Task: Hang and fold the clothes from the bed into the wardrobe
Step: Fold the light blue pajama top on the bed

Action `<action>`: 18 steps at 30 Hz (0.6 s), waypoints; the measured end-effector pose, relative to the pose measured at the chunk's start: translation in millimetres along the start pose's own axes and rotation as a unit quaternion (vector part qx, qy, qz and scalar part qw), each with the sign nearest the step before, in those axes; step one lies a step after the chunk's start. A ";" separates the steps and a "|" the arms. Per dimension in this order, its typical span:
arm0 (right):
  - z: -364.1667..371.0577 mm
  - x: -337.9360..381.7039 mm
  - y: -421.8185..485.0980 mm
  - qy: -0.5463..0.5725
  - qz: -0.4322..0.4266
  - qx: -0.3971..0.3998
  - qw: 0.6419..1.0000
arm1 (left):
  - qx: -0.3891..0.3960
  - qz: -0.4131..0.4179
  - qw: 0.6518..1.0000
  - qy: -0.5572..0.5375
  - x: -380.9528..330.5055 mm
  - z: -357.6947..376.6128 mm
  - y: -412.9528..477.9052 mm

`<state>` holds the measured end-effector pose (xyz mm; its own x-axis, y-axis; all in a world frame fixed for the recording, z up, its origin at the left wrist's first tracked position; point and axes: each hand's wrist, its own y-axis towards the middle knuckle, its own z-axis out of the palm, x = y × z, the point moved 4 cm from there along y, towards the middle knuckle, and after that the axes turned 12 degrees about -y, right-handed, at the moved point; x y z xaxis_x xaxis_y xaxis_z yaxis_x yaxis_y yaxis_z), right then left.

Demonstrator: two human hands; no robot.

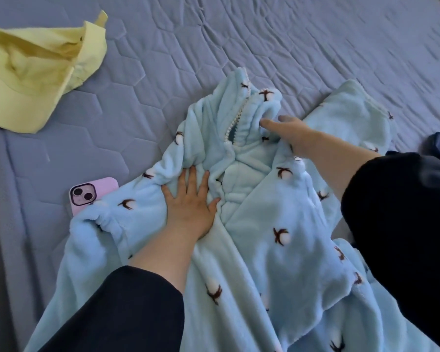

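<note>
on the blue-grey quilted bed (315,34), seen from the head camera, a pale blue fleece robe (264,224) with a brown-and-white flower print lies spread front up. its collar (252,110) points away from the person and its lower part runs off the bottom edge. the left hand (191,204) lies flat on the robe's chest just left of the front opening, fingers straight and spread, pressing the fleece and gripping nothing. the right hand (290,133) rests at the collar with the forefinger stretched onto the trimmed fold. its other fingers are partly sunk in the fleece, so i cannot tell whether they pinch it. both arms wear black sleeves (125,313). a pink phone (92,194) lies lens up, partly under the robe's left sleeve. a yellow garment (36,77) lies crumpled well apart at the upper left.
</note>
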<state>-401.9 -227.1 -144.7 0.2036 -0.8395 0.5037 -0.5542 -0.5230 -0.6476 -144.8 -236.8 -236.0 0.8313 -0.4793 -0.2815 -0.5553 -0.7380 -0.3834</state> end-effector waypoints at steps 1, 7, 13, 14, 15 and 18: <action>1.2 2.4 5.3 0.003 -0.001 0.013 1.000 | -0.004 0.003 1.000 -0.003 0.7 1.5 1.1; 3.2 28.5 -6.2 0.017 -0.107 -0.098 0.989 | 0.017 0.019 0.999 -0.034 3.6 4.0 5.9; 7.0 52.1 -80.5 -0.083 -0.298 -0.217 0.926 | -0.010 0.052 0.987 -0.153 7.3 -15.2 2.8; 11.7 49.9 -97.0 -0.099 -0.329 -0.228 0.911 | -0.038 0.064 0.974 -0.213 8.2 -24.8 -2.5; 16.2 46.8 -109.0 -0.117 -0.351 -0.241 0.897 | -0.059 0.069 0.947 -0.309 8.6 -34.9 -4.6; 34.4 27.5 -151.7 -0.202 -0.418 -0.284 0.839 | -0.014 0.002 0.726 -0.688 9.0 -64.9 -34.6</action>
<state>-284.5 -176.0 -52.3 0.9060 -0.2565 0.3368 -0.3540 -0.8953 0.2704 -116.5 -246.4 -168.2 0.0084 0.4324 -0.9016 -0.5403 -0.7567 -0.3680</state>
